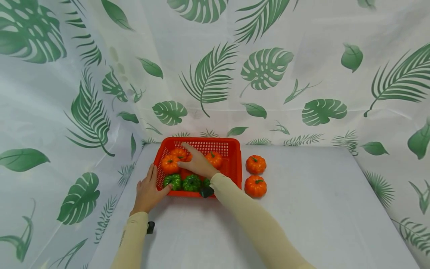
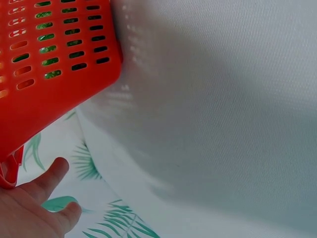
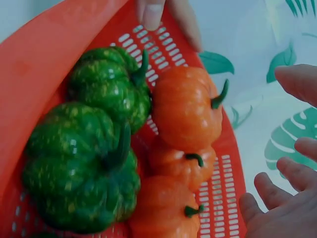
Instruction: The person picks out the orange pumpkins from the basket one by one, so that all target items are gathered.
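Observation:
A red plastic basket (image 1: 201, 140) holds orange toy pumpkins (image 1: 170, 164) and green speckled ones (image 1: 192, 183). At its front left corner my left hand (image 1: 149, 192) holds the rim, thumb inside and fingers along the outer left side. In the left wrist view, two fingers of the left hand (image 2: 42, 198) stick out beside the basket wall. My right hand (image 1: 198, 163) is over the basket above the orange pumpkins, fingers spread and holding nothing. The right wrist view shows the right hand (image 3: 287, 198) apart from the orange pumpkin (image 3: 185, 106) and green pumpkin (image 3: 81, 168).
Two more orange pumpkins (image 1: 255, 164) (image 1: 255, 186) sit on the white table (image 1: 309, 209) just right of the basket. A white curtain with green leaves (image 1: 215, 74) stands behind and at both sides.

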A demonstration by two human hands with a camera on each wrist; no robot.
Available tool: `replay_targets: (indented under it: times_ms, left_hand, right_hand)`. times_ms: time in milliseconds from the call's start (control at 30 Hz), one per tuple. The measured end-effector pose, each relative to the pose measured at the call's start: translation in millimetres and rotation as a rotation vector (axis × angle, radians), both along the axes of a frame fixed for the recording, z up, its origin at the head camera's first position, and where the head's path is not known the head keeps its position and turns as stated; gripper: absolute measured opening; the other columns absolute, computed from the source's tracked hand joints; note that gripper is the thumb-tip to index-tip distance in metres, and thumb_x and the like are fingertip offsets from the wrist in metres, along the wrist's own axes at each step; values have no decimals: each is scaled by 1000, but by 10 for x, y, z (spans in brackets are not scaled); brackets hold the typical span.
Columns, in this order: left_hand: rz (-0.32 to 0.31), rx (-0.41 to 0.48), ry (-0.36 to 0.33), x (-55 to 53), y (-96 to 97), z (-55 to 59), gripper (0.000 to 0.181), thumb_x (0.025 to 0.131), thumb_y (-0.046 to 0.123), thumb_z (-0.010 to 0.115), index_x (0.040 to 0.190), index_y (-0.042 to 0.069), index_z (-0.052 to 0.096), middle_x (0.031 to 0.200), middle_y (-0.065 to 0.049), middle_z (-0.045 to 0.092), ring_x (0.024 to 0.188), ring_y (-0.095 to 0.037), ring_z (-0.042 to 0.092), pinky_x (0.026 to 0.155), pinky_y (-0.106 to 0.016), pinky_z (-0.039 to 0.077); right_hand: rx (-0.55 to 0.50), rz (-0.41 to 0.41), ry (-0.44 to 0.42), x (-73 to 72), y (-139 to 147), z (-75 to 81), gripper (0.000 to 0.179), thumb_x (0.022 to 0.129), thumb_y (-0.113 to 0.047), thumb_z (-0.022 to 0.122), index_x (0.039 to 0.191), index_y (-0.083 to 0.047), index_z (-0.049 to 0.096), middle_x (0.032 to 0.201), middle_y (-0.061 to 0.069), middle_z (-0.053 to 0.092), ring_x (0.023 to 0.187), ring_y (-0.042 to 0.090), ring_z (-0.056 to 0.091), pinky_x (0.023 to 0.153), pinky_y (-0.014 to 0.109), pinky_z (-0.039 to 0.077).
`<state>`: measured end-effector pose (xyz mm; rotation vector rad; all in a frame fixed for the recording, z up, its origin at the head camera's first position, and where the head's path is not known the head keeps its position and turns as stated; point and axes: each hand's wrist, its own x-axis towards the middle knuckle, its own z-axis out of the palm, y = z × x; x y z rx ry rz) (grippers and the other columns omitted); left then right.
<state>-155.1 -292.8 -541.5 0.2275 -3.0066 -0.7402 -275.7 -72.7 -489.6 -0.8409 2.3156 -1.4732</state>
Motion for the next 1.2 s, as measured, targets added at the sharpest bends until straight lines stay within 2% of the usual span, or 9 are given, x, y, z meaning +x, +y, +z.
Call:
replay_targets:
  times_ms: [200,333,433,567,867,1000,1200]
  left_hand:
    - [-2,0,17,0,-30,13,109,96,56,70,171,1,13,179,-18,9,153,-49,31,121,-76,9]
    - [-10,2,43,-13,-46,16,107,97,54,71,171,0,16,178,-17,11,151,-49,34,121,-76,11]
    - [-17,8,51,-29,-53,16,106,97,53,72,171,0,16,178,-17,11,151,-49,35,121,-76,12]
    - [-25,4,50,-48,-58,17,108,96,53,72,170,-1,16,178,-18,11,152,-48,34,121,-76,14]
    - [-49,21,89,-83,-18,-2,107,96,52,73,170,-2,19,177,-18,15,147,-51,41,119,-76,19]
    - [-37,23,74,-72,-6,-21,107,96,53,73,170,-1,17,178,-17,14,148,-50,41,120,-76,18]
    - [-21,32,71,-29,-38,-11,107,96,50,74,170,-1,17,178,-17,13,149,-49,39,120,-76,16]
  right_hand:
    - [23,3,-47,-41,-207,-18,82,100,-31,77,169,-20,36,173,0,34,156,27,36,124,55,32]
    - [59,22,-74,-63,-334,-63,81,100,-26,77,169,-14,36,173,3,33,156,29,35,124,52,32]
    - [110,35,-41,-91,-405,-108,81,99,-23,78,167,-6,37,172,8,35,156,29,35,125,49,31]
    - [212,33,10,-124,-452,-177,82,97,-26,80,164,-3,39,168,12,40,153,30,38,125,47,32]
    - [342,-24,60,-121,-508,-243,82,96,-27,83,163,-6,43,164,11,48,149,36,38,122,51,36]
    - [358,-33,97,-102,-520,-213,78,96,-26,84,161,-4,46,160,13,52,146,36,42,121,49,37]
    - [294,-3,120,-134,-549,-189,75,96,-23,84,159,-1,48,159,13,52,147,31,47,122,45,37]
